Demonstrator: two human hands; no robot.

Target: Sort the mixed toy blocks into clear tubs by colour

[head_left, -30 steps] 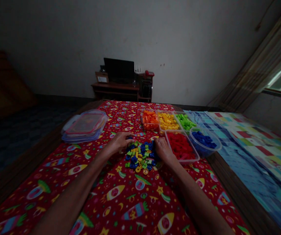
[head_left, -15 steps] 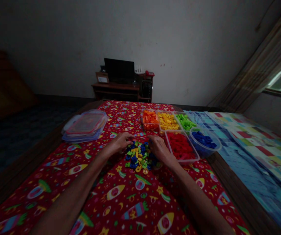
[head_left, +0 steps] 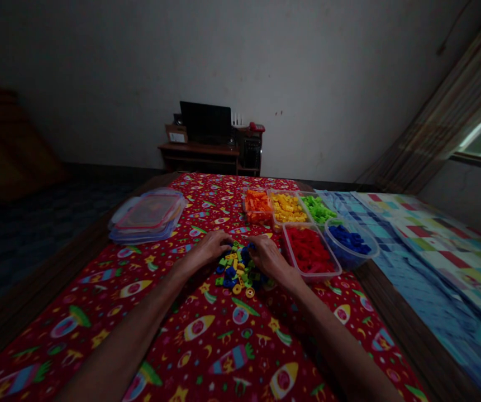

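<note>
A mixed pile of small toy building bricks (head_left: 237,268), blue, green and yellow, lies on the tablecloth in front of me. My left hand (head_left: 214,245) reaches in at its far left edge, fingers and thumb curled together beside blue pieces. From the right, my right hand (head_left: 265,254) bends down over the pile's far right side, its fingers closed among blue pieces. What either hand's fingertips hold, if anything, is too small and dark to name. Two yellow round pieces (head_left: 249,292) sit at the near edge of the pile.
Right of the pile stand tubs of sorted bricks: orange (head_left: 257,205), yellow (head_left: 288,207), green (head_left: 319,209), red (head_left: 309,248) and a round blue one (head_left: 351,240). Stacked lids (head_left: 148,215) lie left on the red patterned tablecloth (head_left: 198,329). A bed (head_left: 441,268) adjoins the right side.
My right hand has moved slightly left, and my left hand slightly right, so the fingertips are closer together over the pile. The tubs and lids stay in place.
</note>
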